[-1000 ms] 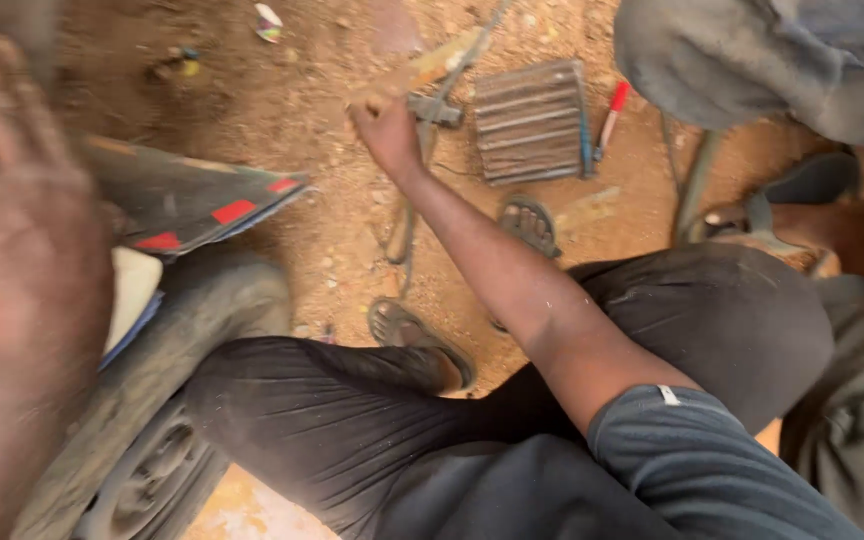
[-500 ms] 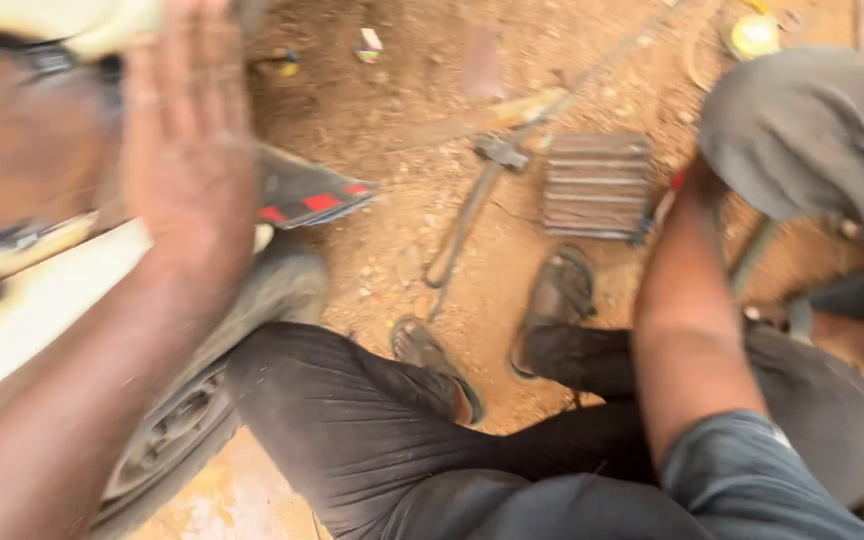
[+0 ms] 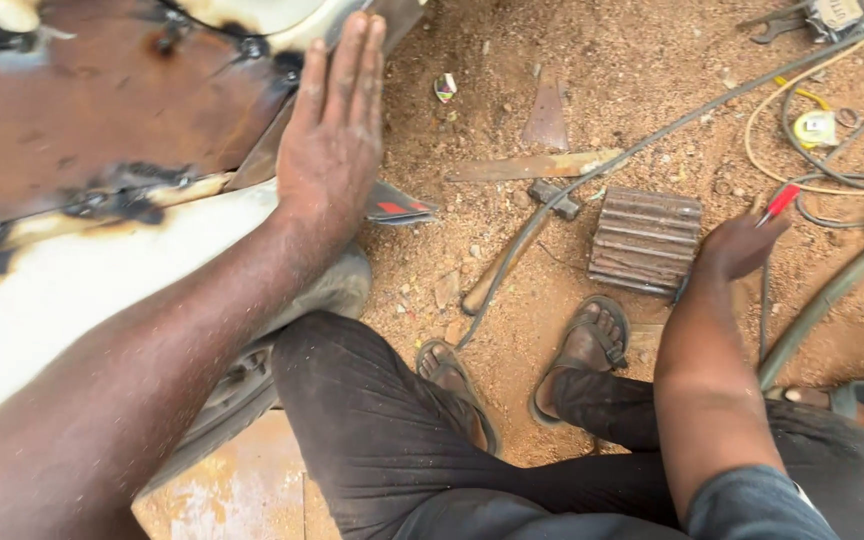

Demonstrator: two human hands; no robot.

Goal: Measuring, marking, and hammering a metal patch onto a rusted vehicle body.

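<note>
The left hand [image 3: 330, 140] lies flat on a rusty, scorched car panel [image 3: 102, 110], fingers [image 3: 352, 60] straight and together, gripping nothing. Right of them, a hammer [image 3: 512, 255] lies on the dirt ground [image 3: 592, 90] beside a ribbed metal block [image 3: 645, 240]. Farther right, the right hand [image 3: 742, 245] closes its fingers on a red-handled tool [image 3: 780, 203].

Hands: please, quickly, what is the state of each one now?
Left hand: open, flat on the rusty panel, holding nothing.
Right hand: closing on a red-handled tool; a full grip cannot be told.
</note>
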